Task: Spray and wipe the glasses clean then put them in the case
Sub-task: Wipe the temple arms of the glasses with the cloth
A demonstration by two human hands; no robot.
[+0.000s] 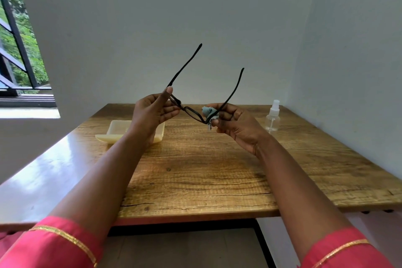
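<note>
Black-framed glasses [192, 113] are held up above the wooden table [195, 172], their two arms unfolded and pointing up and away from me. My left hand [152, 111] pinches the frame's left end near the hinge. My right hand [232, 122] grips the right end together with a small pale blue cloth [208, 112], which is bunched against the right lens. A clear spray bottle [273, 116] with a white nozzle stands upright on the table at the right. An open cream glasses case [117, 130] lies on the table behind my left wrist, partly hidden by it.
The table stands in a corner, with white walls close behind and to the right. A barred window [19, 50] opens at the left above a white sill. The table's front edge runs just beyond my forearms.
</note>
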